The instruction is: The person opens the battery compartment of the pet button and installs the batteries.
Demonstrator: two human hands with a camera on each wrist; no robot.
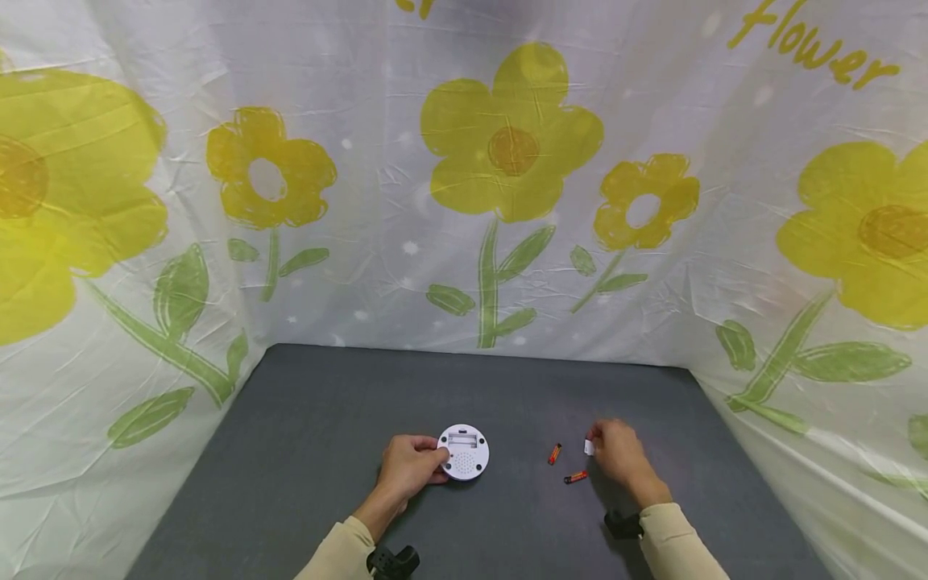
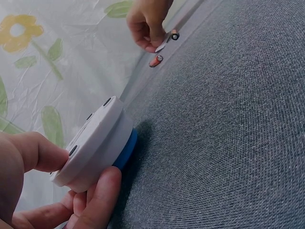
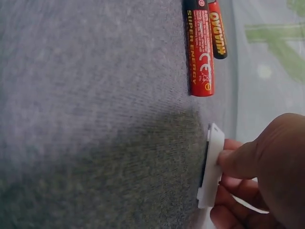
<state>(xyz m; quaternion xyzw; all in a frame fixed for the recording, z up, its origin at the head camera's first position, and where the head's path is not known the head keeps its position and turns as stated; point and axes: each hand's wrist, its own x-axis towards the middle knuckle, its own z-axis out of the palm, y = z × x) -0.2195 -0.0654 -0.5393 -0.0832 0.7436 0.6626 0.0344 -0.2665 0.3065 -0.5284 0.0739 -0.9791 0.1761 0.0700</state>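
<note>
gripping likely light, stiff white device [image 1: 465,453] sensibly by left rim with left hand [image 1: 409,469], pinching thin, perhaps snappable white cover [image 3: 213,164] in right hand [image 1: 619,453].

Round device [image 1: 466,463]: white casing marked with black dots; a blue section [image 2: 126,151] shows on its underside. Small cover [image 3: 212,167]: plain white. First battery [image 1: 554,454] and second battery [image 1: 576,478]: red-orange with black ends, yellow lettering; one also bears white small print. Surface [image 1: 507,403]: dark grey, finely flecked weave. Curtain [image 1: 377,121]: white, printed with yellow flowers, some orange-centred and others white-centred, green stems and leaves, white spots and yellow script. Sleeves [image 1: 681,540]: plain cream. Wrist devices [image 1: 395,561]: black.
</note>
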